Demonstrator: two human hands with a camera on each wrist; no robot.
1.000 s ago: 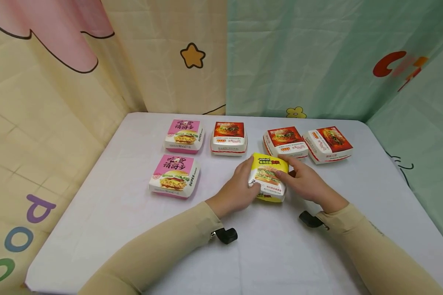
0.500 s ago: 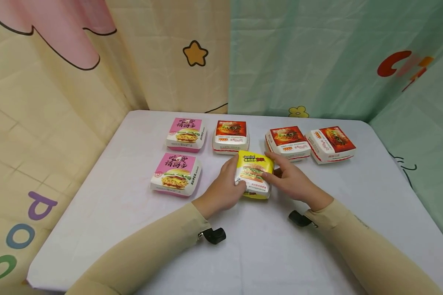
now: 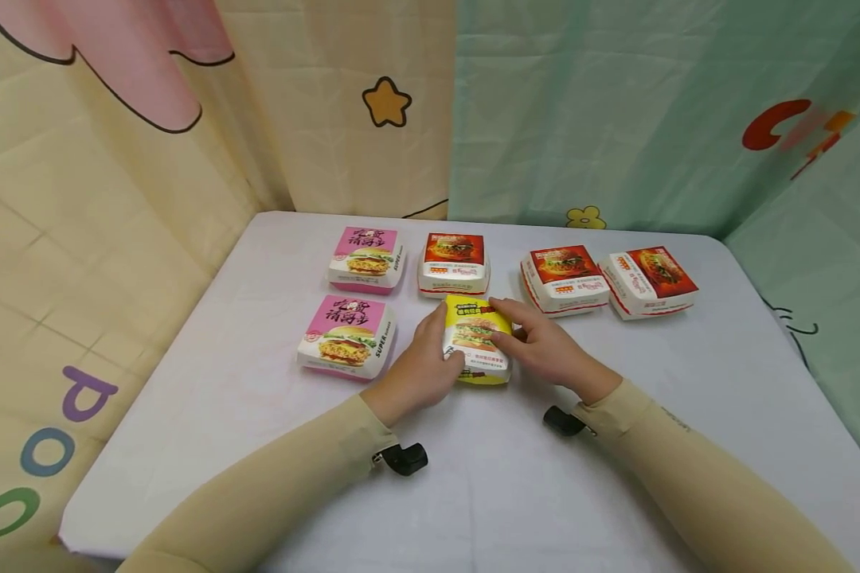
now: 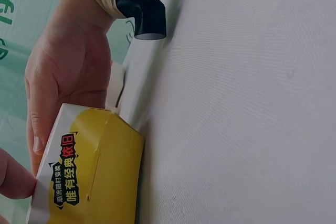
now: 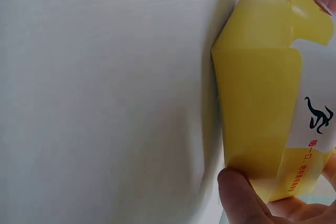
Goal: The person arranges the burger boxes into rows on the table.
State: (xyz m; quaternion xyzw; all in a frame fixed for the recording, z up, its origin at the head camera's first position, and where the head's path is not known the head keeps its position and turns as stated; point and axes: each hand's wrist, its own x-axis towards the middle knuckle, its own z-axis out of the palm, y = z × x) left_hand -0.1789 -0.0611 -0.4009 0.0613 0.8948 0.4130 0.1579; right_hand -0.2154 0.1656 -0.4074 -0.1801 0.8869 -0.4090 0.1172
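Observation:
A yellow-and-white burger box (image 3: 476,338) is held between my two hands near the middle of the table. My left hand (image 3: 421,368) grips its left side, thumb on the lower left corner of the lid. On the right side my right hand (image 3: 548,350) grips it, its thumb reaching over the lid's edge. The left wrist view gives the box's yellow end (image 4: 113,171) with black-and-red lettering. In the right wrist view, a thumb and fingers (image 5: 244,198) hold a lower corner. Its underside is hidden, so I cannot tell whether it touches the table.
Two pink burger boxes, one behind (image 3: 365,259) and one in front (image 3: 347,338), sit left of my hands. A red-and-white box (image 3: 454,267) stands just behind the yellow one. Two more, a left one (image 3: 564,278) and a right one (image 3: 650,282), touch or nearly touch at back right.
The yellow burger box has moved left across the table with both hands on it, and now sits in front of the middle red box. The other boxes stay put; the view shifts slightly.

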